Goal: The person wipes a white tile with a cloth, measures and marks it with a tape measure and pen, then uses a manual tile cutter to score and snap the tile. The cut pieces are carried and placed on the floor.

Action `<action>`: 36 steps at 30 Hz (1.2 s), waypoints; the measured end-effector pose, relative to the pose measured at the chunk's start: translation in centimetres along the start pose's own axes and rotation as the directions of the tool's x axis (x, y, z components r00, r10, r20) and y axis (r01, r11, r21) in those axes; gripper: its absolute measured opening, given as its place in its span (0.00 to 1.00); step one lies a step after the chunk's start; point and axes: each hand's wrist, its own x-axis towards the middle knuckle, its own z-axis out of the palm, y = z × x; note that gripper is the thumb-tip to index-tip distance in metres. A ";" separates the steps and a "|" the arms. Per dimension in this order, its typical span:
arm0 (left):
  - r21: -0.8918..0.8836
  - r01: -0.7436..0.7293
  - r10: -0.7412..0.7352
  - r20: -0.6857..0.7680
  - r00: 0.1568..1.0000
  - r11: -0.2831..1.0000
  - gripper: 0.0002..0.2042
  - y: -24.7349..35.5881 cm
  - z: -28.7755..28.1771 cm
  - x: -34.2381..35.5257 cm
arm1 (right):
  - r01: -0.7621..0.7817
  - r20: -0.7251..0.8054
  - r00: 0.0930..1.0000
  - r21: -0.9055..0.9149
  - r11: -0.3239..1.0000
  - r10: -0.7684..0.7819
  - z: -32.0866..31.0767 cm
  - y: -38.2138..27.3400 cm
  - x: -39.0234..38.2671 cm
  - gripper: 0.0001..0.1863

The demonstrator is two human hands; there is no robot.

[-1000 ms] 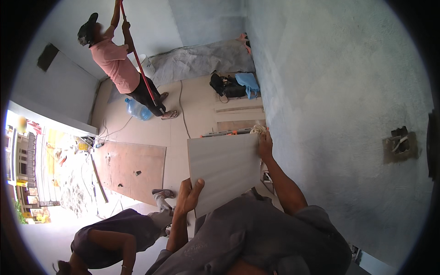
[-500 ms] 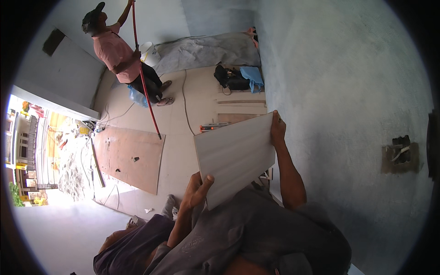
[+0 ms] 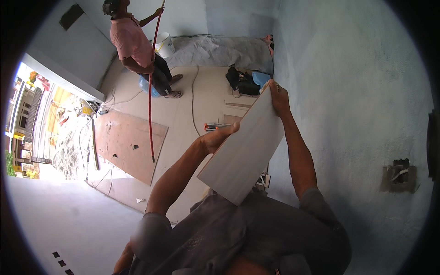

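Tilted in front of my chest is a rectangular tile, pale grey with faint streaks and a reddish-brown edge. My left hand is closed on its left long edge, thumb on the edge and the other fingers mostly hidden beneath. At the far corner, my right hand grips the tile with the thumb on top. The tile's near corner reaches down to my dark grey shirt.
A person in a pink shirt stands far left, holding a long red pole. Beyond are a white bucket, a grey sheet and a black bag. A brown board and a cable lie on the floor. A wall rises at right.
The tile has turned clockwise and tipped, its far corner now farther off. My left hand has moved forward along its left side. The other person has lowered the hand higher on the pole.
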 end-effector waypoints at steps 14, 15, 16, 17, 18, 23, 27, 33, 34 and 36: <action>0.042 -0.016 0.029 -0.309 0.951 0.999 0.31 0.3 -2.6 -4.2 | 0.147 -0.281 0.959 0.414 0.898 -0.028 0.0 -2.9 -8.5 0.20; 0.069 -0.013 0.033 -0.299 0.954 0.998 0.30 0.3 -2.8 -3.8 | 0.207 -0.150 0.974 0.265 0.942 -0.172 1.2 -3.0 -11.9 0.18; 0.042 -0.050 0.061 -0.303 0.951 0.998 0.29 0.3 -2.4 -3.5 | 0.320 0.022 0.946 0.110 0.941 -0.324 3.2 -2.9 -15.3 0.19; 0.018 -0.090 0.091 -0.310 0.946 0.996 0.29 0.4 -1.8 -3.6 | 0.470 0.171 0.870 -0.001 0.882 -0.463 5.2 -3.9 -17.4 0.21; -0.008 -0.127 0.117 -0.325 0.938 0.992 0.28 0.4 -1.3 -3.9 | 0.622 0.266 0.766 -0.076 0.779 -0.585 6.5 -5.6 -17.5 0.22; 0.068 -0.094 0.110 -0.303 0.947 0.993 0.28 1.8 1.5 -6.6 | 0.323 0.310 0.903 -0.038 0.946 -0.296 5.7 -6.8 -8.5 0.23; 0.134 -0.119 0.150 -0.252 0.956 0.984 0.30 1.4 1.0 -7.5 | 0.420 0.165 0.890 0.068 0.905 -0.425 6.5 -7.3 -7.8 0.23; 0.110 -0.151 0.182 -0.366 0.913 0.982 0.29 0.3 1.8 -9.4 | 0.609 0.361 0.728 0.049 0.792 -0.582 7.7 -8.9 -12.0 0.25; 0.130 -0.168 0.204 -0.362 0.909 0.977 0.30 0.2 1.9 -9.9 | 0.557 0.304 0.793 -0.012 0.830 -0.528 7.0 -7.1 -10.9 0.24; 0.177 -0.208 0.259 -0.348 0.901 0.962 0.31 0.0 2.0 -10.6 | 0.425 0.260 0.886 -0.132 0.895 -0.383 4.7 -2.2 -8.0 0.23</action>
